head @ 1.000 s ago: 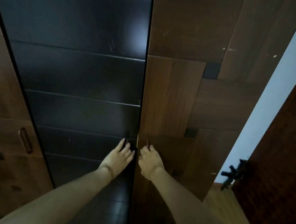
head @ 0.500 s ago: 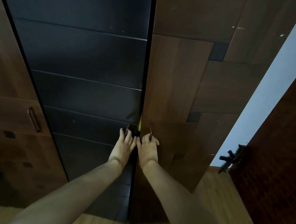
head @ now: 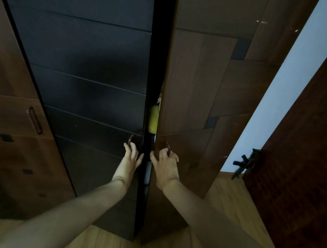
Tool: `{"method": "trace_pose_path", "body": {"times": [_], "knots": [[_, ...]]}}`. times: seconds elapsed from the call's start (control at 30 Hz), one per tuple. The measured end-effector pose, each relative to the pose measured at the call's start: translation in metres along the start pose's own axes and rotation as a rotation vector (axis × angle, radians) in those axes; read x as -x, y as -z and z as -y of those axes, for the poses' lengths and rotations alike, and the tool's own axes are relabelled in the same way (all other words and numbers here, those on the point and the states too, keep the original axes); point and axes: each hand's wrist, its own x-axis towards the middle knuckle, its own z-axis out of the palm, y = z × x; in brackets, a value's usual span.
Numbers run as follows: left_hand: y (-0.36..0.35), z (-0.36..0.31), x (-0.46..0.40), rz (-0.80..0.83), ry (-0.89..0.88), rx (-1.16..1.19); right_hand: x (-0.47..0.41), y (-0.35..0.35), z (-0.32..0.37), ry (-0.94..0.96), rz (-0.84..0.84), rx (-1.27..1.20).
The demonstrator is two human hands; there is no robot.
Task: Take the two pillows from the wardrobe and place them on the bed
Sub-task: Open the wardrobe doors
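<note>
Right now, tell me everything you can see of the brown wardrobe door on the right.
The right door is a tall panel that looks like brown wood veneer, laid in patchwork blocks with a few small dark square insets. It stands slightly ajar, leaving a narrow dark gap beside the black door, where something yellow shows inside. Its curved dark handle sits near that edge, and the right hand is curled around it. A few pale scuffs mark the upper part.

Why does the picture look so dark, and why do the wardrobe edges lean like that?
Head view: the room is dim, so the black slatted wardrobe door shows only faint sheen; the pale wall strip is brightest; small glare specks dot the brown wooden wardrobe door; the wide-angle lens makes straight edges splay outward; the left hand and right hand stay fairly sharp.
</note>
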Motion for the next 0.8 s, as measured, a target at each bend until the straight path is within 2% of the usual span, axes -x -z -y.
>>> {"method": "trace_pose_path", "body": {"times": [0.17,0.37,0.57,0.63,0.7,0.77,0.8], "knots": [[-0.001,0.004,0.013,-0.023,-0.011,0.008,0.027,-0.002,-0.002,-0.01,-0.001,0.001],[0.001,-0.007,0.038,-0.012,0.065,0.071,0.08,-0.001,-0.01,0.01,0.009,-0.019],[0.001,-0.013,0.079,0.089,0.011,0.072,0.136,0.018,-0.01,-0.067,0.238,-0.126],[0.007,-0.012,0.091,0.139,-0.088,0.046,0.147,0.033,-0.004,-0.062,0.137,-0.248],[0.02,-0.003,0.097,0.169,-0.133,0.109,0.151,0.042,0.001,0.087,-0.092,-0.303],[0.035,0.01,0.099,0.07,-0.17,0.203,0.142,0.048,0.001,0.201,-0.176,-0.251],[0.042,0.017,0.1,-0.042,-0.188,0.227,0.134,0.049,-0.001,0.192,-0.133,-0.207]]}}
